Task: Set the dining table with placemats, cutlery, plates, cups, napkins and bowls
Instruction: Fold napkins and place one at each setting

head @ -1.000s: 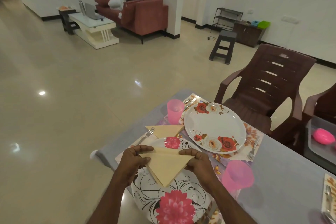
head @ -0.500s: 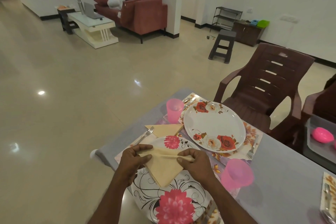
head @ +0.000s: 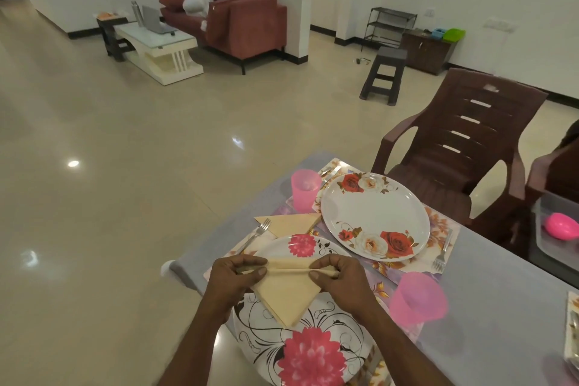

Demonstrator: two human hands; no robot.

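The napkin [head: 289,290] is pale yellow. Beneath it, a white plate [head: 300,351] carries pink flowers and black scrolling vines. The second plate [head: 375,216] is white with red and cream roses. 2 cups [head: 305,189] are translucent pink, the counter [head: 488,332] grey.

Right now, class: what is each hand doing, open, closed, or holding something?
Left hand: pinches the left corner of the folded beige napkin.
Right hand: pinches the napkin's right corner, above the pink-flower plate.
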